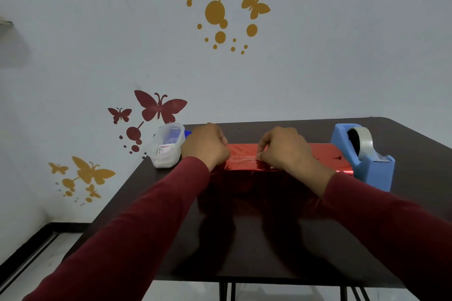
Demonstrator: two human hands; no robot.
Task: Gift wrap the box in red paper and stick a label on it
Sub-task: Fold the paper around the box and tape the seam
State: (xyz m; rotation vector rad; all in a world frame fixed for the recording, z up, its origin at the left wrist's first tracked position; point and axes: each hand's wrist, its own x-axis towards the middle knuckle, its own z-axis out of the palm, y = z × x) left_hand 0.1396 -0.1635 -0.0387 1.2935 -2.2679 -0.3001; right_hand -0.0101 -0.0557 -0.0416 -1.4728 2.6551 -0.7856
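1. On the dark counter (244, 252), near its far edge, the box (247, 178) is seen wrapped in red paper (242, 154), between a clear tub and a blue tape dispenser.
2. The top of the box is covered by both hands, with a strip of clear tape (241, 159) laid across the paper between them.
3. The left hand (206, 145) is curled, knuckles up, and is pressed onto the paper at the left end of the tape; whether anything is pinched by it cannot be told.
4. The right hand (285, 148) is curled too, and the right end of the tape is pinched by its fingertips against the paper.
5. Both arms are clad in dark red sleeves (137, 222).
6. The tub (167, 145) is set just left of the left hand, with a white card inside.
7. The dispenser (362, 156) is placed at the right, touching the paper's edge, with a roll of clear tape loaded.
8. Butterfly stickers (160, 106) are shown on the wall behind.
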